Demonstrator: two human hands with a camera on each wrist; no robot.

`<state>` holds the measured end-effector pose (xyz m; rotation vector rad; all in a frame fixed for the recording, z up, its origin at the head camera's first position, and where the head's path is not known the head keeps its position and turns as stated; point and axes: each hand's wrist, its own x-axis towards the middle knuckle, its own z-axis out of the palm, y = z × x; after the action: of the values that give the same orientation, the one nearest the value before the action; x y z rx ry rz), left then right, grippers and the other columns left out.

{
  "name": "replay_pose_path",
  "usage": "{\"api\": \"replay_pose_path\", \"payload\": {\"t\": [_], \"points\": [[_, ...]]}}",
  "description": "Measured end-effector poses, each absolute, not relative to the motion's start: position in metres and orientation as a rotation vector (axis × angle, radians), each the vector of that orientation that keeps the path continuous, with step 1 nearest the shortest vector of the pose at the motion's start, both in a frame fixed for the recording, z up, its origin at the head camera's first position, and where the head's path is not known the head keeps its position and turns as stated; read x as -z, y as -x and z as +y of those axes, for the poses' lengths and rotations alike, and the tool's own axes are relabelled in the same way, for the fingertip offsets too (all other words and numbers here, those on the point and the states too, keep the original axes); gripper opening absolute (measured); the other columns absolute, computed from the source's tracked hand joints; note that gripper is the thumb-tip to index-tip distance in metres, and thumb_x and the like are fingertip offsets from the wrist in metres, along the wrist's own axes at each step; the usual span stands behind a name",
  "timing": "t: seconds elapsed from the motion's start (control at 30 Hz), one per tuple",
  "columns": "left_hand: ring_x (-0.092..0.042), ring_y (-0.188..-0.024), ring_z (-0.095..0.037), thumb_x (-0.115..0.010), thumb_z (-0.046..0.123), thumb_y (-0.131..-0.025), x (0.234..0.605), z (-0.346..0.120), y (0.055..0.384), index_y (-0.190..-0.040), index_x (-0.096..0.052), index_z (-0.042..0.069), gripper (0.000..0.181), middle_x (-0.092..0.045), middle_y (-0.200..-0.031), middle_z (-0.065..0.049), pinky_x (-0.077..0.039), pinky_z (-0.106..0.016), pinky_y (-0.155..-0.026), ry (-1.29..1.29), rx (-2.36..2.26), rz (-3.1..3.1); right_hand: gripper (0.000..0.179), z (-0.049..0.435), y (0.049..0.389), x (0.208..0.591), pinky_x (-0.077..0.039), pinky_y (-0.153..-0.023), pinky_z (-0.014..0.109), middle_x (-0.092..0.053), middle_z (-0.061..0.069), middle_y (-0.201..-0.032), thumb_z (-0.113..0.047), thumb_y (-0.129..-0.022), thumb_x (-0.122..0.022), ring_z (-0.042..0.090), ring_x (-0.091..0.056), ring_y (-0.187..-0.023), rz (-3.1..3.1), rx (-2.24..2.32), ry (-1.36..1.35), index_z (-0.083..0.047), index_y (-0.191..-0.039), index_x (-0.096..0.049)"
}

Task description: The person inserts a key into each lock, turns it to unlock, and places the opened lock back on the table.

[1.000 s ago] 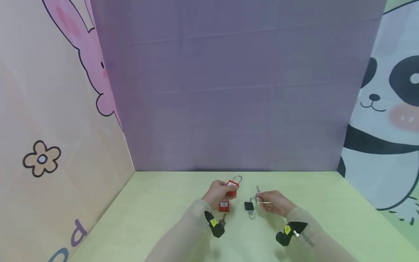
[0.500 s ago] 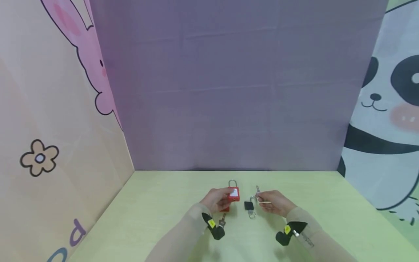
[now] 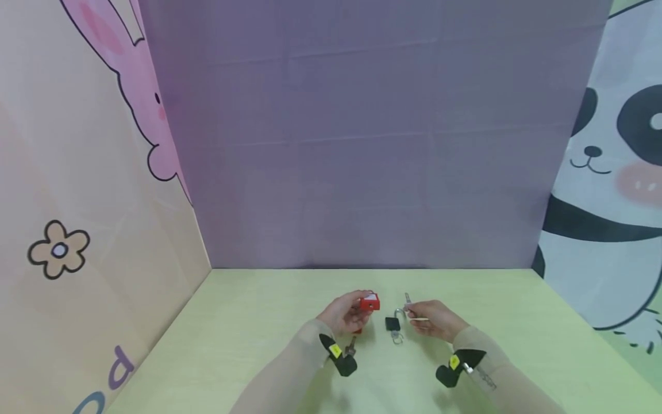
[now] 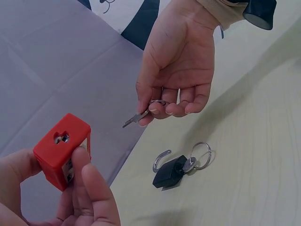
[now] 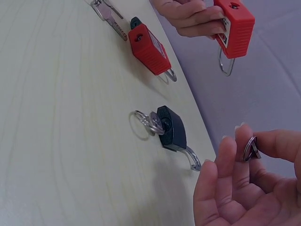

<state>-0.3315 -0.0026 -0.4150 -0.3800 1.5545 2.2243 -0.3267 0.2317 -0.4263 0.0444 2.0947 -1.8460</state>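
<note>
My left hand (image 3: 343,313) grips a red padlock (image 3: 369,302) by its body, thumb on one side and fingers on the other. Its keyhole end is turned back toward me, and the shackle (image 5: 226,67) points away. Across from it, my right hand (image 3: 437,320) pinches a small key (image 4: 135,119) by its ring between thumb and fingertips, the blade pointing toward the red padlock but apart from it. Between the hands a black padlock (image 4: 170,172) lies on the table, its shackle swung open and a key with a ring (image 4: 201,155) in its keyhole.
A second red padlock (image 5: 149,51) lies on the table (image 3: 248,322) under my left hand, mostly hidden in the head view. Close to it are loose keys (image 5: 111,20). A purple-grey backdrop (image 3: 331,172) rises behind the table, with cartoon-printed panels at both sides.
My left hand has turned the red padlock, first bringing it upright, then tipping its shackle away so the keyhole end faces me. My right hand with the key has stayed put.
</note>
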Motion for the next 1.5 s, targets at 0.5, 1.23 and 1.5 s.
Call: {"api": "replay_pose_path", "payload": {"t": [0.5,1.23,1.5], "points": [[-0.067,-0.081,-0.019,-0.075,0.019,-0.084,0.421,-0.001,0.33,-0.114,-0.063,-0.002,0.039,-0.071,-0.1,-0.015,-0.057,-0.03,-0.078,0.344,-2.229,1.654,0.034,0.225,0.321,0.422,-0.053,-0.073,0.023,-0.064,-0.002,-0.086,-0.018,-0.097,-0.055,0.007,-0.062,-0.076,2.087,1.818,0.023,0.009,-0.117,-0.059],[-0.066,-0.078,-0.016,-0.072,0.022,-0.086,0.42,-0.005,0.334,-0.111,-0.066,-0.002,0.035,-0.071,-0.098,-0.014,-0.056,-0.027,-0.078,0.342,-2.183,1.744,0.034,0.16,0.281,0.4,-0.054,-0.072,0.029,-0.071,0.002,-0.087,-0.021,-0.098,-0.054,0.01,-0.064,-0.074,2.08,1.595,0.319,0.009,-0.112,-0.06],[-0.068,-0.078,-0.017,-0.072,0.023,-0.086,0.42,-0.005,0.335,-0.112,-0.067,-0.002,0.036,-0.072,-0.095,-0.012,-0.057,-0.028,-0.077,0.334,-2.189,1.723,0.036,0.165,0.283,0.401,-0.054,-0.071,0.028,-0.073,0.004,-0.093,-0.02,-0.1,-0.048,0.012,-0.068,-0.076,2.116,1.579,0.238,0.011,-0.118,-0.056]]}}
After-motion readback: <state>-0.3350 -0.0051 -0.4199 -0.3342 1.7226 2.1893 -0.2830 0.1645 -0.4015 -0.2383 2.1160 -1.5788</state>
